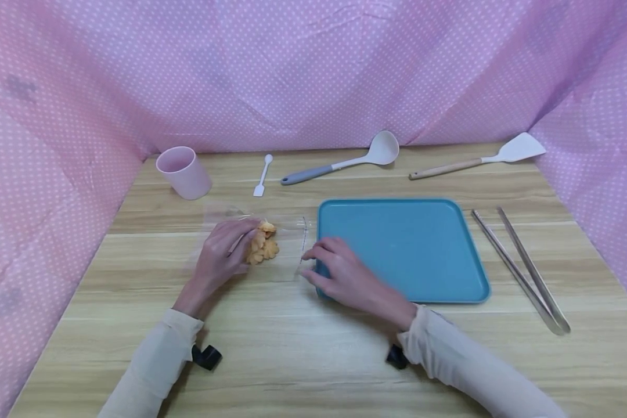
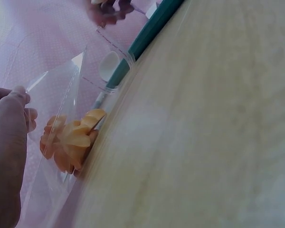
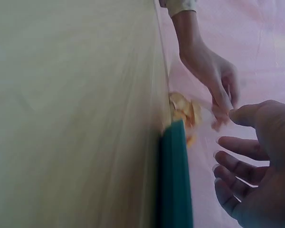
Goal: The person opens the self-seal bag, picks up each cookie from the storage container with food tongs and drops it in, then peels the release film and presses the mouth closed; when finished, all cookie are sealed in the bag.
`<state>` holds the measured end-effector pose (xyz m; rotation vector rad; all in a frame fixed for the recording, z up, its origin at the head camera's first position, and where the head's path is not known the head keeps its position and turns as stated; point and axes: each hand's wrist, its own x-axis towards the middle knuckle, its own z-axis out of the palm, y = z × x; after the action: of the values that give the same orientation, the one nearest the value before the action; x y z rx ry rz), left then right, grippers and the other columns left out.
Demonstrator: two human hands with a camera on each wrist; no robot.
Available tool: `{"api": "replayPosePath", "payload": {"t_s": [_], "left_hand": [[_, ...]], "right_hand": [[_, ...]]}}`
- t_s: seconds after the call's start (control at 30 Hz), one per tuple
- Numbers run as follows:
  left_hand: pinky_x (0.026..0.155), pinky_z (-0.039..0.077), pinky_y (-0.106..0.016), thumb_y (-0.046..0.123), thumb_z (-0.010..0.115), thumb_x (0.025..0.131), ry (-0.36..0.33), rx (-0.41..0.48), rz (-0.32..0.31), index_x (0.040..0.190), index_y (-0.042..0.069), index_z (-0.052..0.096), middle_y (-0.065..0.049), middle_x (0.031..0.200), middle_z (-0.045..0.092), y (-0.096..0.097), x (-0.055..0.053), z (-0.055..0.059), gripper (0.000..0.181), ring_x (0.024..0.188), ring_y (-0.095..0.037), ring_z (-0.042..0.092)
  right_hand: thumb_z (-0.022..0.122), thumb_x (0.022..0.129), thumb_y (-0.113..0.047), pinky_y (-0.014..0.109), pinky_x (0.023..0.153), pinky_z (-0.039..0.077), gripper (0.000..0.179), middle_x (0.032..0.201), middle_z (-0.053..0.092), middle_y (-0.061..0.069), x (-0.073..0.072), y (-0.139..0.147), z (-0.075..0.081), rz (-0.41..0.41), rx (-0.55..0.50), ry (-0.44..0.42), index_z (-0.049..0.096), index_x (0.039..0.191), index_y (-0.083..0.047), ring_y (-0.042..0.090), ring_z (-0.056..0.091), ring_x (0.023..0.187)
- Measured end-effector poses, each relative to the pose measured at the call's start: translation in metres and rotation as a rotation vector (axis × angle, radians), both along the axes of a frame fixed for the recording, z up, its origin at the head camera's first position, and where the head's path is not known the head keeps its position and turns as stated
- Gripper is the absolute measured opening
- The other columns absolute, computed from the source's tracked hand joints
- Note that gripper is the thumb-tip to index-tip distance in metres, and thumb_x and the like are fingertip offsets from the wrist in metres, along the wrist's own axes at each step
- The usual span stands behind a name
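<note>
My left hand point(image 1: 223, 251) pinches the upper film of a clear plastic bag point(image 2: 52, 85) between thumb and fingers, lifting it into a peak. Inside the bag lies a small heap of golden, flower-shaped cookies point(image 1: 263, 247), partly behind the left fingers in the head view. The bag's open-looking end, with a printed line, points right toward the blue tray point(image 1: 397, 249). Over the tray's left edge hovers my right hand point(image 1: 342, 273), slightly blurred. Its fingers point(image 3: 237, 166) are spread and loosely bent, with nothing between them.
Along the back of the wooden table point(image 1: 292, 360) stand a pink cup point(image 1: 190, 177), a small white spatula-ended spoon point(image 1: 263, 176), a ladle point(image 1: 381, 150) and a white turner point(image 1: 517, 148). Metal tongs point(image 1: 528, 273) lie right of the tray. A pink dotted cloth point(image 1: 271, 69) hangs behind.
</note>
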<state>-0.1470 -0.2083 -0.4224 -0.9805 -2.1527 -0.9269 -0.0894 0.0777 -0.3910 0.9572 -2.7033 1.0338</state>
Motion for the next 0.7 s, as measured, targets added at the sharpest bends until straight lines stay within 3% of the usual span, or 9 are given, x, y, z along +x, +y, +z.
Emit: {"api": "replayPosePath", "payload": {"t_s": [0.27,0.43,0.53,0.7], "left_hand": [[0.104,0.049,-0.040,0.032,0.051,0.111,-0.010,-0.010,0.000,0.115,-0.004,0.073,-0.015,0.115,0.075,0.001,0.001,0.002,0.042,0.106,-0.036,0.071],[0.102,0.050,-0.043,0.020,0.058,0.108,0.002,-0.007,-0.011,0.115,-0.004,0.073,-0.016,0.116,0.075,0.001,0.000,0.002,0.030,0.105,-0.036,0.071],[0.102,0.050,-0.046,0.007,0.067,0.101,-0.009,-0.020,-0.015,0.114,-0.004,0.074,-0.016,0.116,0.075,0.001,0.000,0.003,0.018,0.106,-0.036,0.070],[0.102,0.051,-0.047,-0.001,0.071,0.093,-0.005,-0.077,-0.034,0.113,-0.003,0.074,-0.016,0.116,0.074,0.002,-0.007,0.008,0.021,0.106,-0.036,0.070]], "right_hand": [[0.071,0.100,-0.024,0.037,0.089,0.048,0.020,0.106,0.065,0.004,-0.013,-0.034,-0.006,0.038,-0.013,-0.110,0.075,0.110,-0.007,0.022,0.055,0.103],[0.072,0.098,-0.017,0.037,0.086,0.049,0.011,0.101,0.067,0.004,-0.015,-0.043,-0.008,0.044,-0.024,-0.093,0.076,0.103,-0.008,0.020,0.058,0.096],[0.072,0.097,-0.014,0.038,0.085,0.049,0.008,0.099,0.066,0.004,-0.015,-0.046,-0.009,0.030,-0.025,-0.079,0.076,0.101,-0.007,0.021,0.058,0.093],[0.072,0.097,-0.013,0.041,0.086,0.048,0.006,0.099,0.065,0.004,-0.013,-0.047,-0.008,-0.004,-0.018,-0.069,0.075,0.099,-0.008,0.022,0.057,0.095]]}}
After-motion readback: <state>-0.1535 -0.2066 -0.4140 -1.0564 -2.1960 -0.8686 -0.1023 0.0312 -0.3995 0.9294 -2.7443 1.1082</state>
